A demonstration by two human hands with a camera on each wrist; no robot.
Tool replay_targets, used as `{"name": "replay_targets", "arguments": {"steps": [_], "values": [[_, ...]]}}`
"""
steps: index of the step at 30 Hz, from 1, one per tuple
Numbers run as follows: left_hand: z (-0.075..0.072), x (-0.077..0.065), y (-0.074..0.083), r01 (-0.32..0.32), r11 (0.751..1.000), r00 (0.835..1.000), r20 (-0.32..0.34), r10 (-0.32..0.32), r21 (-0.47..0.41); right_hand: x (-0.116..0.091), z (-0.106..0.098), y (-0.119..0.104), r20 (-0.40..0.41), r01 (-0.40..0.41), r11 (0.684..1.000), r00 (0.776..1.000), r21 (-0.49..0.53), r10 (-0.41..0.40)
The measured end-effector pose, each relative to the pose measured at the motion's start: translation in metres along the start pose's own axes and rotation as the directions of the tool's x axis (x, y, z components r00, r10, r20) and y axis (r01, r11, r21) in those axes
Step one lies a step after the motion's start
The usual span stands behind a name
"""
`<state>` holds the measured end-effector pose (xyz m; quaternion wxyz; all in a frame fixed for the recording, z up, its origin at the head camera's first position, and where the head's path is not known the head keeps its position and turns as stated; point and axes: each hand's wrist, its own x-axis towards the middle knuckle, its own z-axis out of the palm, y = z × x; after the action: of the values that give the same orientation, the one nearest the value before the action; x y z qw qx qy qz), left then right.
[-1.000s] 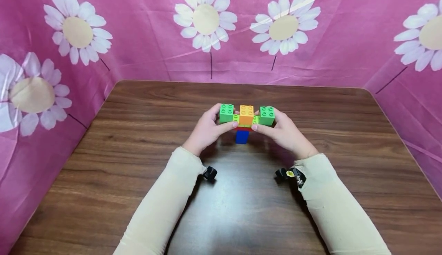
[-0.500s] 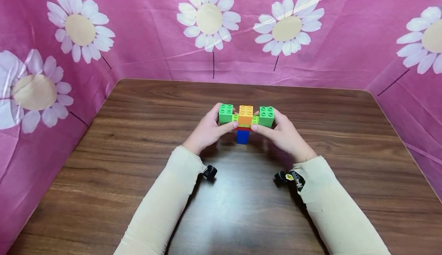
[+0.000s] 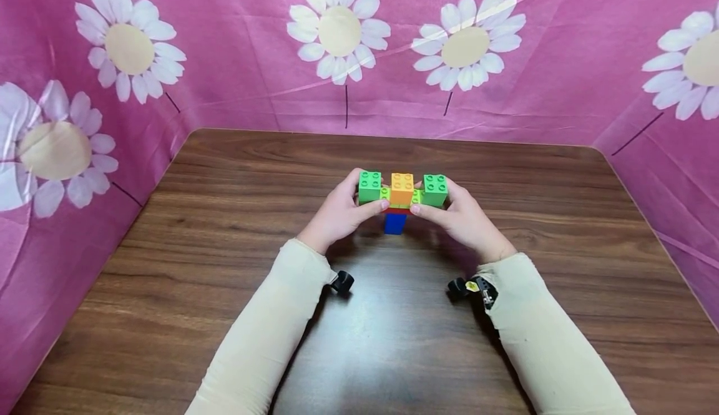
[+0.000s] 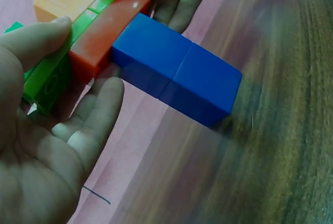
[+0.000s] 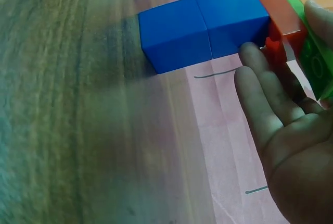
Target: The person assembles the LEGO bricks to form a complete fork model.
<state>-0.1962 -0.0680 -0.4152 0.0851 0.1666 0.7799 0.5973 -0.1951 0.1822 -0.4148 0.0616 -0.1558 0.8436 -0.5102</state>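
Observation:
A toy building brick structure stands upright between my hands in the head view. Its base is two stacked blue bricks (image 4: 177,67), topped by a red brick (image 4: 109,34). Light green bricks (image 3: 415,196) spread sideways over the red one. Above them sit an orange brick (image 3: 401,187) in the middle, a green brick (image 3: 369,187) at the left end and another green brick (image 3: 435,189) at the right. My left hand (image 3: 339,212) grips the left side, thumb on the light green front. My right hand (image 3: 463,218) grips the right side the same way, fingers behind and below.
The brown wooden table (image 3: 168,265) spreads out around the structure. Behind it hangs a pink cloth (image 3: 241,47) with white flowers. A small black camera (image 3: 341,283) is on the left wrist, and a similar camera (image 3: 457,288) on the right.
Both hands keep their grip on the brick structure. It shifts only a few pixels in the head view, as the background does.

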Motion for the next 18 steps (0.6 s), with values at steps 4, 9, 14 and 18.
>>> {"name": "replay_targets", "arguments": {"steps": [4,9,14,18], "values": [[0.000,0.001,-0.001,-0.018,1.000,1.000,0.008,0.018,0.007,0.000,0.000,-0.001,-0.007,-0.001,1.000,1.000,0.001,0.001],[0.000,0.001,-0.004,-0.017,1.000,1.000,0.020,0.017,-0.006,0.001,0.001,0.002,-0.005,0.010,1.000,1.000,0.017,-0.010],[0.000,0.002,-0.009,0.004,0.999,0.999,0.038,-0.003,-0.035,0.000,0.001,0.003,-0.004,-0.007,1.000,1.000,0.004,0.007],[0.000,0.002,-0.011,0.001,0.999,0.999,0.039,0.001,-0.049,0.000,0.002,0.002,-0.003,0.001,1.000,1.000,0.014,-0.001]]}}
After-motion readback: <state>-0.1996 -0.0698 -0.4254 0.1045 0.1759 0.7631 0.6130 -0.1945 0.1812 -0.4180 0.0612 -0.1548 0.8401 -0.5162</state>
